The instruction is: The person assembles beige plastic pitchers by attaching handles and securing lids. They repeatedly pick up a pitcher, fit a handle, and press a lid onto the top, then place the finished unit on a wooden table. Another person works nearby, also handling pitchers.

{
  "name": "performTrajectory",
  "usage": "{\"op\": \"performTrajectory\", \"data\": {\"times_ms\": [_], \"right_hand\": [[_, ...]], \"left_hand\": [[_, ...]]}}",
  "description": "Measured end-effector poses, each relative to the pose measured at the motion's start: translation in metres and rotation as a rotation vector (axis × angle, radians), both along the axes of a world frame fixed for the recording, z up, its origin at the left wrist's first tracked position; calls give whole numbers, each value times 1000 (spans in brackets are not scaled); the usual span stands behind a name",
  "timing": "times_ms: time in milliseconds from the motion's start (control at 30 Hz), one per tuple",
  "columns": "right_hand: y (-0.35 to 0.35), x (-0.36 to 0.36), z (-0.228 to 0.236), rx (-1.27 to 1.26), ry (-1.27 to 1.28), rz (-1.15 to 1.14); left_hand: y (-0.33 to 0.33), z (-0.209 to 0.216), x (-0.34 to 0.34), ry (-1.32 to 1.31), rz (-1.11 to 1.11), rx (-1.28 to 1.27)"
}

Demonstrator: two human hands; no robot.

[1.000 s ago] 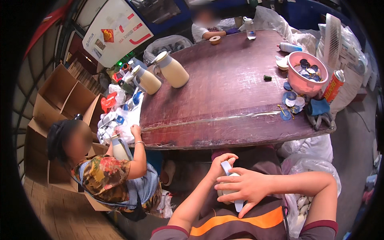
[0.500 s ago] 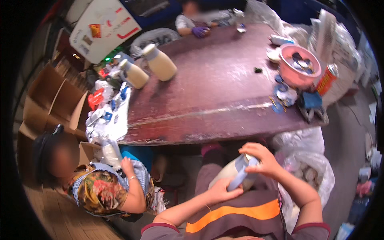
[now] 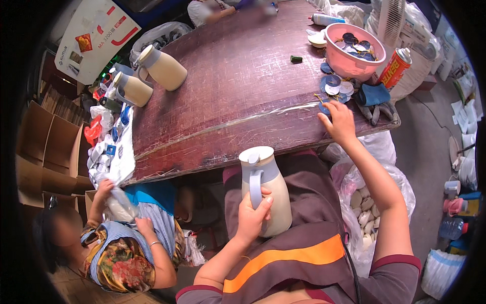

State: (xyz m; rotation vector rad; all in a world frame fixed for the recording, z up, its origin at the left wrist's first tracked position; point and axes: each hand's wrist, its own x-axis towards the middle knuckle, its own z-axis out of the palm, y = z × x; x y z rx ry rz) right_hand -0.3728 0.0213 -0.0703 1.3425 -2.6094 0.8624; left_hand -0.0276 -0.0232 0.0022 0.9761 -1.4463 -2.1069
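Note:
A cream vacuum jug (image 3: 277, 200) with a grey-blue collar and handle and a white lid stands upright on my lap, tilted slightly. My left hand (image 3: 254, 215) is closed round its handle. At the table's near right edge, my right hand (image 3: 339, 121) reaches over the wood, thumb and fingers apart. Its fingertips are at a round blue tag (image 3: 324, 108) with a yellow string; whether they touch it I cannot tell. More round tags, blue and white, lie just beyond, and others fill a pink basin (image 3: 354, 62).
Two more cream jugs (image 3: 164, 71) stand at the table's left. An orange-red spray can (image 3: 395, 68) and blue-grey gloves (image 3: 374, 96) are right of the tags. Bags of pale pieces (image 3: 362, 213) sit beside my right leg. A co-worker (image 3: 126, 248) handles a plastic bag at left; another person is across the table.
My right hand has left the jug and moved forward to the tags on the table. The jug is now more upright, held by my left hand alone. My view has shifted right.

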Motion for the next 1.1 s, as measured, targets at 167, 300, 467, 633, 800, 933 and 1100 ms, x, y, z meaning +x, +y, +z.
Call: {"op": "performTrajectory", "data": {"times_ms": [167, 300, 467, 633, 800, 933, 1100], "right_hand": [[15, 21, -19, 41, 348, 102], [40, 46, -32, -104, 350, 299], [32, 56, -25, -368, -202, 213], [31, 126, 13, -387, -1195, 216], [26, 177, 37, -49, -1007, 453], [7, 195, 40, 87, -636, 507], [8, 196, 50, -9, -726, 515]], "left_hand": [[-4, -5, -4, 36, 61, 14], [-15, -12, -10, 101, 104, 52], [-18, -13, -16, 94, 75, 31], [-20, -26, -2, 219, 172, 138], [-33, -29, 8, 26, 147, -15], [-46, -33, 17, -124, -13, -256], [-39, -24, 12, -47, 88, -126]]}}
